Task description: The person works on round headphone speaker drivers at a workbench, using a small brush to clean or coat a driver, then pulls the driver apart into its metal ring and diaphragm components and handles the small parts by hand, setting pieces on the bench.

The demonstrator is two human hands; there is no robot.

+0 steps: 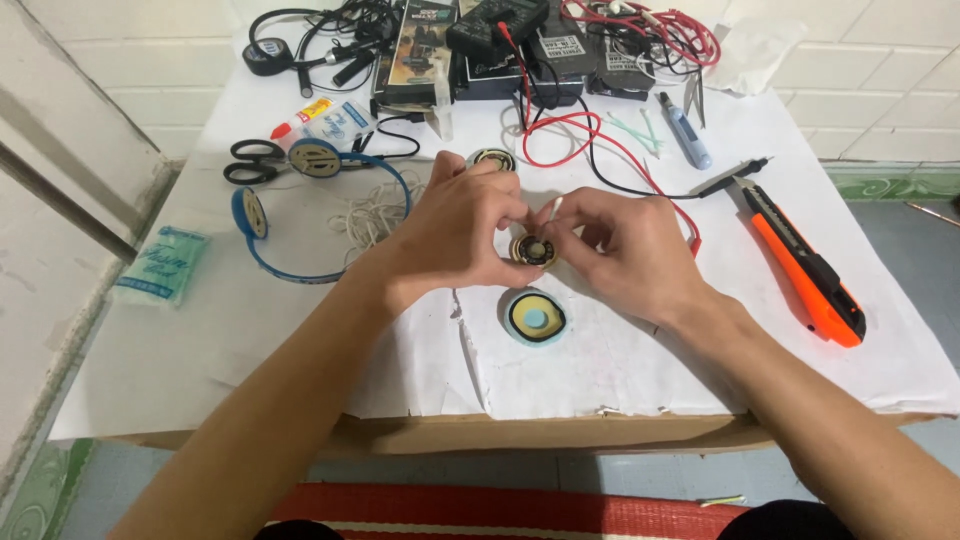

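Observation:
My left hand [455, 232] and my right hand [622, 250] meet over the middle of the table, both pinching a small round speaker driver [533, 250] with a dark centre. My right hand also holds a thin white stick that points up beside the driver. A round blue and yellow ear-cup cover [536, 318] lies flat on the white paper [600, 370] just in front of my hands. Another small round driver [491, 158] rests on the paper behind my left hand.
A blue headphone band [300, 200] with ear-cups lies at left, with black scissors [252, 160] and a glue tube [300, 117] behind it. An orange utility knife [805, 270] lies at right. A multimeter [495, 25], red and black leads [600, 150] and boxes crowd the far edge. A tissue packet [160, 265] sits far left.

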